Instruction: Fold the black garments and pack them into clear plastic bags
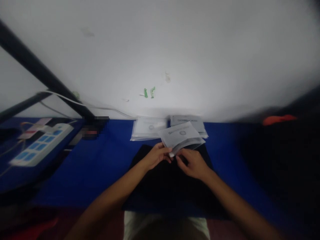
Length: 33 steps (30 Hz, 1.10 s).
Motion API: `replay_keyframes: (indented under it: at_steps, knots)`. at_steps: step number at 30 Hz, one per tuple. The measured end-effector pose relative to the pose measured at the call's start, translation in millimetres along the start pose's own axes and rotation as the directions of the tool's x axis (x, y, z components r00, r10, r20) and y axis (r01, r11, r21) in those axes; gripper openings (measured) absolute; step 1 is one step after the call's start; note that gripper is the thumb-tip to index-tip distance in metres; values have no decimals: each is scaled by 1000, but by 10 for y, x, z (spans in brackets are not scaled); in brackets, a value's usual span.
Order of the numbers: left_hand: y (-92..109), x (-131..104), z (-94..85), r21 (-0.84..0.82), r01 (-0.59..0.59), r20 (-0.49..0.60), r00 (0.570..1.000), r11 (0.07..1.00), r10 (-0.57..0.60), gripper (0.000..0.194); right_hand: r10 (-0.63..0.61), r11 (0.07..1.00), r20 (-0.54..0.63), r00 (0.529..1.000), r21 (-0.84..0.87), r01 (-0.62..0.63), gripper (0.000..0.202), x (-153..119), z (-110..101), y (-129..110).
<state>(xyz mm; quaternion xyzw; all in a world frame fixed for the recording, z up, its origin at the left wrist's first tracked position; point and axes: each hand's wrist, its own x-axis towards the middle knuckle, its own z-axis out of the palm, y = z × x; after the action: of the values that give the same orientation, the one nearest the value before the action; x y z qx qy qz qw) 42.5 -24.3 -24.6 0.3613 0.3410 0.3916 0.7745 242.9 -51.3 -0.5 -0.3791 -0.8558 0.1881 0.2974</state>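
My left hand (160, 155) pinches the lower left corner of a whitish plastic bag (182, 134) with dark print and a round mark. The bag is tilted, and its near edge gapes apart. My right hand (191, 162) is at that near edge, fingers curled; whether they grip the bag is hidden. Behind the bag, a stack of similar bags (151, 127) lies at the left and a grey printed packet (200, 123) at the right, partly covered by the held bag. A black mat (170, 186) lies beneath my hands.
The table top (107, 160) is blue, with a pale wall (200, 66) behind it. A white power strip with blue sockets (42, 145) sits at the left. A white cable (100, 107) runs along the wall past a black frame bar (37, 63). Something orange (278, 119) shows at the right.
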Motion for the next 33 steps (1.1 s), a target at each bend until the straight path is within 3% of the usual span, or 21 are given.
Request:
replay_keyframes:
  at_steps: [5,9,16,20,26,30,33]
  knots:
    - [-11,-31,-8,123,56,56,996,991,-63,30,-97,990,1,995,-104,97,11,-3,72,51]
    - [-24,-39,3,186,59,78,994,981,-74,38,-193,966,-36,980,-182,184,9,-6,53,94]
    - [2,-71,44,186,64,103,991,980,-84,35,-440,851,-97,893,-362,381,9,-8,15,49]
    - [-4,-109,52,191,56,139,987,980,-83,39,-466,830,-112,877,-397,391,11,-20,7,-9]
    - [20,-178,121,156,46,169,983,987,-73,46,-529,774,-76,845,-452,444,31,-41,-40,-171]
    - [59,-206,165,96,78,176,980,992,-94,48,-492,765,-41,870,-497,409,18,-13,-88,-236]
    - [94,-223,169,48,39,220,974,998,-49,50,-434,760,-45,900,-555,338,15,-47,-157,-158]
